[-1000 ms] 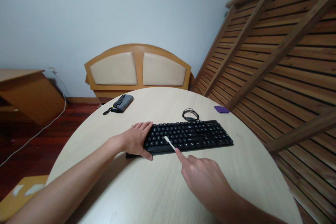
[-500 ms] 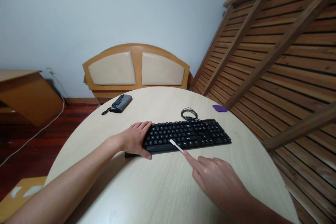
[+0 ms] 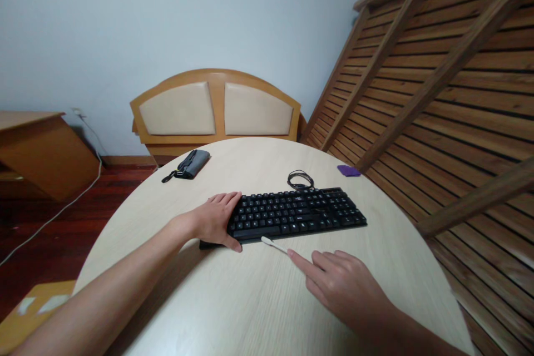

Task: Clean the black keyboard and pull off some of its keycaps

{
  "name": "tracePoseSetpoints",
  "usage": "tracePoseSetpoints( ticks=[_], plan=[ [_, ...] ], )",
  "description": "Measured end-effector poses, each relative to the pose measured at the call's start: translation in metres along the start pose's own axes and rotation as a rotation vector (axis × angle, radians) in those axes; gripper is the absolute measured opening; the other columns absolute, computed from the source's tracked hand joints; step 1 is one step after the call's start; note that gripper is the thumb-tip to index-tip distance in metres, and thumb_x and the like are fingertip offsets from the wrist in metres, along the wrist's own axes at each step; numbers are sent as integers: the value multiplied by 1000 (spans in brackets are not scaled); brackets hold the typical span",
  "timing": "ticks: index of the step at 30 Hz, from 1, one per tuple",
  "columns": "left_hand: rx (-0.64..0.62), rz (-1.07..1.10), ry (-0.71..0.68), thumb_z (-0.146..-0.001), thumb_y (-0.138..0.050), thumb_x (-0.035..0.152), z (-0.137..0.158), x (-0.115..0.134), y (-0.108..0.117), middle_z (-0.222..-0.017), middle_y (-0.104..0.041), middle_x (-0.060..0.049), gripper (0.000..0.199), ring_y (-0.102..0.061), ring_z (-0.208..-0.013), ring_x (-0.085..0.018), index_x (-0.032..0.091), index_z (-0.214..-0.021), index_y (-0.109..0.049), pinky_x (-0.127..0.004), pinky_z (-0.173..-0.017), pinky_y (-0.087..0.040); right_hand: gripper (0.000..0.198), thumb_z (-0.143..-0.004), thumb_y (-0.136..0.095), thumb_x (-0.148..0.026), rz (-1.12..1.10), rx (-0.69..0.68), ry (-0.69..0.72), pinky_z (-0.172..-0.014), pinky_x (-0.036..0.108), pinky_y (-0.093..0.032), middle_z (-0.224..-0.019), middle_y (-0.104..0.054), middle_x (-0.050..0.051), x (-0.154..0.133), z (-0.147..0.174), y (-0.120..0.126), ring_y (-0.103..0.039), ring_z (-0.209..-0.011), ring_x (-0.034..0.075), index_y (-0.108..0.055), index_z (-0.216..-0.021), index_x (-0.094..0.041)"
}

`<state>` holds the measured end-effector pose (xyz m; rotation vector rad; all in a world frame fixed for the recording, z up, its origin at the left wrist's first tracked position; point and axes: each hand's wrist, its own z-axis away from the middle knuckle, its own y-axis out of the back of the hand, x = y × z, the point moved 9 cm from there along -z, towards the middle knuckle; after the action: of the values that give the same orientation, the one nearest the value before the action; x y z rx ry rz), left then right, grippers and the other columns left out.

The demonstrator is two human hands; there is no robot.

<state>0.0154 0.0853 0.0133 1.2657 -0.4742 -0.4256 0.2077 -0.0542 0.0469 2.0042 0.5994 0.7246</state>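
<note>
A black keyboard (image 3: pixel 292 214) lies on the round wooden table (image 3: pixel 250 300). My left hand (image 3: pixel 214 221) grips its left end, fingers over the keys toward the back and thumb along the front edge. Between the fingers of my right hand (image 3: pixel 340 281) is a slim white toothbrush (image 3: pixel 273 244), its forefinger stretched along the handle. The brush head is at the keyboard's front edge, below the space bar; whether it touches the edge I cannot tell. The rest of the handle is hidden in the hand.
The keyboard's coiled cable (image 3: pixel 300 179) lies behind it. A grey and black pouch (image 3: pixel 192 164) with a strap sits at the back left, a purple cloth (image 3: pixel 349 171) at the back right. A slatted wooden frame (image 3: pixel 450 94) leans along the table's right side.
My right hand has drawn the toothbrush head from the lower keys toward me and left, to the front edge. My left hand and the keyboard have stayed put.
</note>
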Motion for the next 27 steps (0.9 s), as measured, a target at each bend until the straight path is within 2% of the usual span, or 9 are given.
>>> tracePoseSetpoints(
  ticks=[6, 14, 22, 27],
  plan=[
    [-22, -2, 18, -58, -65, 84, 2, 1, 1, -164, -21, -25, 137, -24, -149, -41, 8, -159, -14, -49, -121, -24, 42, -85, -52, -9, -36, 32, 15, -57, 34, -32, -67, -60, -4, 3, 2, 5, -56, -57, 14, -68, -123, -19],
    [-28, 18, 23, -57, -67, 84, 0, -1, -2, -164, -18, -25, 141, -22, -150, -43, 5, -159, -12, -50, -121, -23, 42, -87, -51, -10, -117, 31, -104, -59, 32, -36, -65, -63, -4, 10, -7, -3, -58, -56, 13, -70, -123, -21],
    [-28, 22, 25, -57, -68, 83, 1, -1, -1, -164, -19, -24, 140, -21, -150, -43, 8, -160, -11, -50, -121, -22, 47, -85, -57, -10, -109, -165, -246, -50, 30, -35, -68, -71, -4, 9, -31, -16, -64, -56, 15, -68, -130, -21],
    [-7, 22, 12, -57, -67, 83, 0, -1, -1, -164, -21, -25, 140, -23, -149, -43, 8, -160, -11, -49, -120, -24, 47, -88, -60, -13, -91, -282, -266, -51, 29, -38, -75, -74, -1, 6, -43, -23, -68, -62, 16, -65, -134, -20]
  ],
)
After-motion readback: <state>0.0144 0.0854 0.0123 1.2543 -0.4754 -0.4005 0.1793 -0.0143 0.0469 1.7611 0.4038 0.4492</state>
